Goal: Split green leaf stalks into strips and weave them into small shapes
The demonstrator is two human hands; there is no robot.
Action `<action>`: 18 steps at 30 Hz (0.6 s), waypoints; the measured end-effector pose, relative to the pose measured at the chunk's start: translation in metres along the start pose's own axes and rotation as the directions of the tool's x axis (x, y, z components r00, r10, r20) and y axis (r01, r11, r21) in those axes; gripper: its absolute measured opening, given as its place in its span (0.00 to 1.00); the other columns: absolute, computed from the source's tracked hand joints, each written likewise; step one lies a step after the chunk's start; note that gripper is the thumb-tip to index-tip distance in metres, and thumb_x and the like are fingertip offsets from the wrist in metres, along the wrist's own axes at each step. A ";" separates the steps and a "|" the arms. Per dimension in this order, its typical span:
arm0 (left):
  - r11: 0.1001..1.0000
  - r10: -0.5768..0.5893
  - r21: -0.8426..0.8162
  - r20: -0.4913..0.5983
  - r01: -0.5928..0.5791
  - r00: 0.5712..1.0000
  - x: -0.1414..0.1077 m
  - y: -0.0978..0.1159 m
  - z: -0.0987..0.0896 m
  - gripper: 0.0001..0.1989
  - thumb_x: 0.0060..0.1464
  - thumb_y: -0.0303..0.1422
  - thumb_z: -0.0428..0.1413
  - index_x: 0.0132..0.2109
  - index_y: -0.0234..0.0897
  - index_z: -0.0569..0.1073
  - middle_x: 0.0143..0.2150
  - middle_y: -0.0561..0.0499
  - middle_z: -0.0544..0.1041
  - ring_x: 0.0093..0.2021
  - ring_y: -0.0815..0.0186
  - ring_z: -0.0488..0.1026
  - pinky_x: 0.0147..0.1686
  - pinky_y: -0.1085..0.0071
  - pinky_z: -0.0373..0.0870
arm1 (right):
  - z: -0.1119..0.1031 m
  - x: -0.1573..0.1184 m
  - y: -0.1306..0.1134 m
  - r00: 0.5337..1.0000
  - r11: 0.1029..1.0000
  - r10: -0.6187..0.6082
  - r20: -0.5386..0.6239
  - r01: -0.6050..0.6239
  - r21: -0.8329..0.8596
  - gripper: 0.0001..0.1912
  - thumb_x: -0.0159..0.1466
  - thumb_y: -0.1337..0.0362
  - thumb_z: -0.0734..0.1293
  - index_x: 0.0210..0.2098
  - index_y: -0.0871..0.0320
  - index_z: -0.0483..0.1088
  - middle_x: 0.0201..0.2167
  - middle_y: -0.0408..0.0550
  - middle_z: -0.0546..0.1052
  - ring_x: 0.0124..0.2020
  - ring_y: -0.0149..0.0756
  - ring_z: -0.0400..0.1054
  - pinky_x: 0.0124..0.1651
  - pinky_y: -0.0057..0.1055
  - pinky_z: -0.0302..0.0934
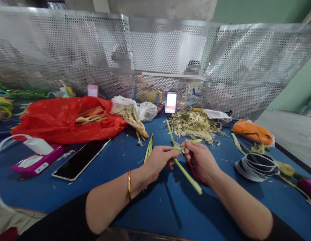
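Head view: the left hand (161, 160) pinches a green stalk (186, 172) between thumb and fingers above the blue counter (155, 214), the stalk slanting down toward the near edge. Just beside it, the right hand (199, 158) grips a crossing green strip (195, 142), with a red-handled tool (195, 174) held beneath its fingers. Beyond the hands lies a pile of pale shreds (195, 125); a black phone (81, 160) rests to the left, near a red plastic bag (52, 117).
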State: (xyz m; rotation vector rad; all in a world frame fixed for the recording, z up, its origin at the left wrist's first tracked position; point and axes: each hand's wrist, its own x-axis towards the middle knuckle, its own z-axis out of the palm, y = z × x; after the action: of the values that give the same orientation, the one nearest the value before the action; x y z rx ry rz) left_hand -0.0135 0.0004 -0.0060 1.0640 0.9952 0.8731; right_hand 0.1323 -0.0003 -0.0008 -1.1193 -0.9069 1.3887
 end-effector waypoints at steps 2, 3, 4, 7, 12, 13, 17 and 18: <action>0.999 -0.035 -0.017 -0.005 0.035 0.999 0.000 0.001 -0.001 0.06 0.48 0.30 0.57 0.30 0.30 0.78 0.19 0.54 0.69 0.17 0.76 0.62 0.20 0.76 0.64 | -0.003 0.003 -0.001 0.999 0.999 0.005 -0.031 -0.003 0.039 0.16 0.45 0.55 0.75 0.24 0.60 0.72 0.14 0.37 0.65 0.14 0.23 0.54 0.18 0.24 0.48; 0.999 -0.049 -0.024 -0.007 0.049 0.999 0.001 0.001 -0.001 0.06 0.48 0.30 0.57 0.30 0.30 0.78 0.19 0.54 0.70 0.17 0.75 0.63 0.20 0.77 0.64 | -0.004 0.004 -0.001 0.999 0.998 0.007 -0.044 -0.005 0.058 0.17 0.44 0.55 0.76 0.23 0.61 0.72 0.14 0.37 0.65 0.14 0.22 0.54 0.17 0.24 0.48; 0.998 -0.056 -0.029 -0.008 0.056 0.998 0.001 0.001 -0.002 0.06 0.48 0.30 0.57 0.30 0.30 0.78 0.20 0.53 0.70 0.18 0.75 0.63 0.20 0.77 0.64 | -0.004 0.005 -0.001 0.999 0.997 0.012 -0.050 -0.008 0.073 0.17 0.43 0.55 0.77 0.23 0.61 0.72 0.14 0.37 0.65 0.14 0.22 0.54 0.17 0.23 0.48; 0.998 -0.042 -0.056 0.008 0.042 0.999 0.002 -0.001 -0.004 0.07 0.47 0.31 0.59 0.30 0.30 0.78 0.20 0.53 0.70 0.18 0.75 0.64 0.21 0.77 0.65 | -0.003 0.005 -0.001 0.999 0.995 0.017 -0.039 -0.013 0.098 0.19 0.42 0.54 0.77 0.23 0.61 0.72 0.14 0.36 0.65 0.14 0.21 0.54 0.18 0.22 0.49; 0.990 -0.021 -0.141 -0.014 0.019 1.000 0.005 -0.001 -0.007 0.07 0.47 0.31 0.58 0.31 0.29 0.77 0.20 0.54 0.69 0.18 0.76 0.62 0.20 0.76 0.65 | -0.002 0.005 -0.003 1.000 0.995 -0.006 -0.021 0.008 0.099 0.18 0.43 0.55 0.78 0.24 0.61 0.72 0.14 0.36 0.66 0.15 0.22 0.55 0.18 0.22 0.51; 0.987 -0.027 -0.158 -0.027 0.022 0.999 0.005 -0.001 -0.007 0.07 0.47 0.31 0.59 0.30 0.29 0.77 0.20 0.53 0.69 0.18 0.76 0.62 0.19 0.76 0.65 | -0.003 0.006 -0.003 1.000 0.996 -0.001 -0.001 0.001 0.094 0.17 0.43 0.56 0.77 0.25 0.61 0.73 0.15 0.37 0.67 0.16 0.22 0.56 0.19 0.22 0.52; 0.976 -0.045 -0.218 -0.091 0.024 0.995 0.007 0.001 -0.008 0.07 0.47 0.31 0.59 0.30 0.29 0.77 0.20 0.53 0.69 0.18 0.76 0.63 0.19 0.77 0.65 | -0.011 0.010 -0.005 1.000 1.000 0.014 0.012 -0.014 0.000 0.16 0.46 0.55 0.75 0.27 0.60 0.74 0.20 0.41 0.72 0.17 0.24 0.61 0.21 0.24 0.56; 0.972 -0.046 -0.232 -0.109 0.019 0.993 0.007 0.002 -0.009 0.06 0.47 0.30 0.59 0.30 0.29 0.77 0.20 0.53 0.70 0.18 0.76 0.63 0.19 0.77 0.65 | -0.012 0.010 -0.006 1.000 0.998 0.006 0.004 -0.006 -0.066 0.15 0.48 0.55 0.74 0.28 0.59 0.74 0.21 0.42 0.73 0.17 0.25 0.61 0.21 0.25 0.56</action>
State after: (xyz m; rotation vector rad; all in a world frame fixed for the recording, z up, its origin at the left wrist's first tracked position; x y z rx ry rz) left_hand -0.0197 0.0096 -0.0070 0.8057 0.9759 1.0051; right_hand 0.1458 0.0092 -0.0002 -1.1699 -0.9599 1.3749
